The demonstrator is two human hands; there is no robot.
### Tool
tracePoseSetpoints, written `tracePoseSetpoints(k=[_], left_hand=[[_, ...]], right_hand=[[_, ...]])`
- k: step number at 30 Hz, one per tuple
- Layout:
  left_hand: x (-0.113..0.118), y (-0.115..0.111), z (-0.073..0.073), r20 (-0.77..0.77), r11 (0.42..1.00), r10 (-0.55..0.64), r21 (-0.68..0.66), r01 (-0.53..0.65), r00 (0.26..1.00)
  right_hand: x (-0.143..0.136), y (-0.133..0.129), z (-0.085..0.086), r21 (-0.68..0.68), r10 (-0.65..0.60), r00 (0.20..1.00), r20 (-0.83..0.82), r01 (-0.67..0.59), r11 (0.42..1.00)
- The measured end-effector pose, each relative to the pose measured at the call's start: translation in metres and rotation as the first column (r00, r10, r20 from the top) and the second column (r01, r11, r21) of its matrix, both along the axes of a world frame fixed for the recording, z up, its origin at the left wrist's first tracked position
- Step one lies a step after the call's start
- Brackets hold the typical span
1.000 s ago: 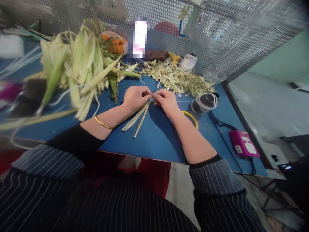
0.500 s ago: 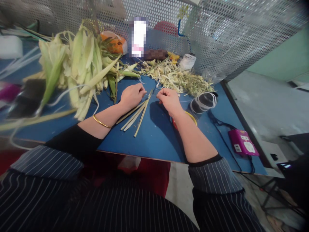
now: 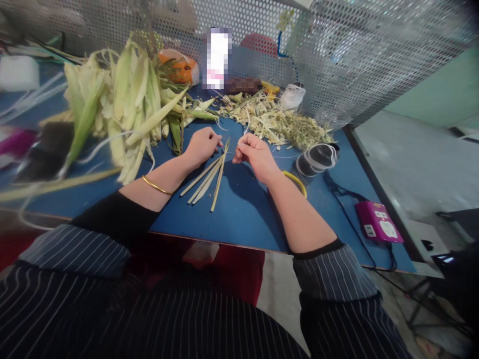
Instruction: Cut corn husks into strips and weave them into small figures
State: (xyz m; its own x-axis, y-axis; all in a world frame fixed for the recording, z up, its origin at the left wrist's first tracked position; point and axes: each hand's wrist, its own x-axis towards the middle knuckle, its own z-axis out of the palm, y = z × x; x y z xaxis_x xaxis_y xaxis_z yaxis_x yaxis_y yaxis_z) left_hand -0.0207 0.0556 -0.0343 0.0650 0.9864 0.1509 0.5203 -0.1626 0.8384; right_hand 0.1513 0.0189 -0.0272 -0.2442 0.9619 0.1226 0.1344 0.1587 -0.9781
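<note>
A small bundle of narrow pale-green corn husk strips lies on the blue table between my hands, its far ends gathered and its near ends fanned out. Fine white thread runs at the gathered end. My left hand, left of the bundle, has its fingertips pinched on the thread. On the other side my right hand is closed, thumb against fingers, with thread at its fingertips. To the right, a dark spool wound with white cord lies on its side. Beside my right forearm shows a curved yellow piece, partly hidden.
Corn husks are heaped at the left. Shredded husk scraps cover the back of the table before a perforated metal screen. A purple power box with black cables sits near the right edge. A blurred-out phone-like screen stands behind.
My right hand has shifted slightly left, and the thread stretched between my hands has slackened at the bundle. The bundle's gathered end has tipped a little left.
</note>
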Motion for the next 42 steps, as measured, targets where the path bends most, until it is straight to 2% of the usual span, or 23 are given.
tracePoseSetpoints(k=[2, 5, 9, 11, 14, 17, 20, 23, 27, 31, 34, 36, 38, 40, 42], left_hand=[[0.002, -0.001, 0.001, 0.226, 0.993, 0.001, -0.118, 0.027, 0.974], [0.006, -0.004, 0.003, 0.405, 0.977, -0.032, -0.179, 0.113, 0.914], [0.008, -0.007, 0.004, 0.497, 0.959, -0.079, -0.199, 0.202, 0.864], [0.008, -0.009, 0.005, 0.483, 0.957, -0.103, -0.189, 0.218, 0.869], [0.009, -0.011, 0.005, 0.419, 0.965, -0.123, -0.163, 0.208, 0.900], [0.010, -0.013, 0.006, 0.384, 0.964, -0.136, -0.160, 0.211, 0.913], [0.010, -0.014, 0.006, 0.379, 0.964, -0.143, -0.156, 0.216, 0.914], [0.011, -0.013, 0.005, 0.393, 0.962, -0.161, -0.144, 0.233, 0.905], [0.011, -0.011, 0.002, 0.359, 0.960, -0.205, -0.110, 0.259, 0.911], [0.012, -0.009, -0.002, 0.135, 0.962, -0.271, 0.044, 0.268, 0.953], [0.011, -0.009, -0.002, -0.004, 0.958, -0.266, 0.106, 0.265, 0.964], [0.010, -0.011, 0.000, 0.045, 0.966, -0.252, 0.076, 0.248, 0.967], [0.009, -0.012, 0.002, 0.181, 0.975, -0.220, 0.001, 0.224, 0.959], [0.007, -0.012, 0.003, 0.299, 0.979, -0.161, -0.074, 0.191, 0.941], [0.007, -0.011, 0.002, 0.352, 0.986, -0.098, -0.094, 0.139, 0.931]], right_hand=[[0.001, 0.002, -0.002, 0.068, -0.050, 0.996, 0.072, 0.045, 0.997], [0.002, 0.004, -0.006, 0.166, -0.117, 0.961, 0.250, 0.076, 0.983], [0.003, 0.003, -0.008, 0.333, -0.192, 0.814, 0.549, -0.002, 0.943], [0.003, 0.002, -0.007, 0.404, -0.232, 0.765, 0.600, -0.040, 0.914], [0.002, 0.003, -0.004, 0.412, -0.265, 0.817, 0.512, 0.037, 0.910], [0.001, 0.002, -0.002, 0.263, -0.216, 0.930, 0.298, 0.138, 0.955], [-0.002, -0.001, -0.001, 0.038, -0.089, 0.993, 0.071, 0.087, 0.996], [-0.006, -0.003, -0.003, -0.077, 0.004, 0.998, -0.058, -0.009, 0.997], [-0.009, -0.001, -0.005, -0.060, 0.000, 1.000, -0.023, -0.001, 0.998], [-0.008, 0.000, -0.005, 0.053, -0.011, 0.988, 0.151, 0.003, 0.999], [-0.006, 0.002, -0.006, 0.086, -0.027, 0.976, 0.217, 0.008, 0.996], [-0.004, 0.003, -0.007, 0.066, -0.034, 0.979, 0.202, 0.021, 0.998], [-0.003, 0.004, -0.007, 0.040, -0.042, 0.985, 0.165, 0.036, 0.999], [-0.003, 0.004, -0.006, 0.035, -0.053, 0.988, 0.145, 0.048, 0.998], [-0.003, 0.003, -0.005, 0.057, -0.062, 0.989, 0.131, 0.055, 0.997]])
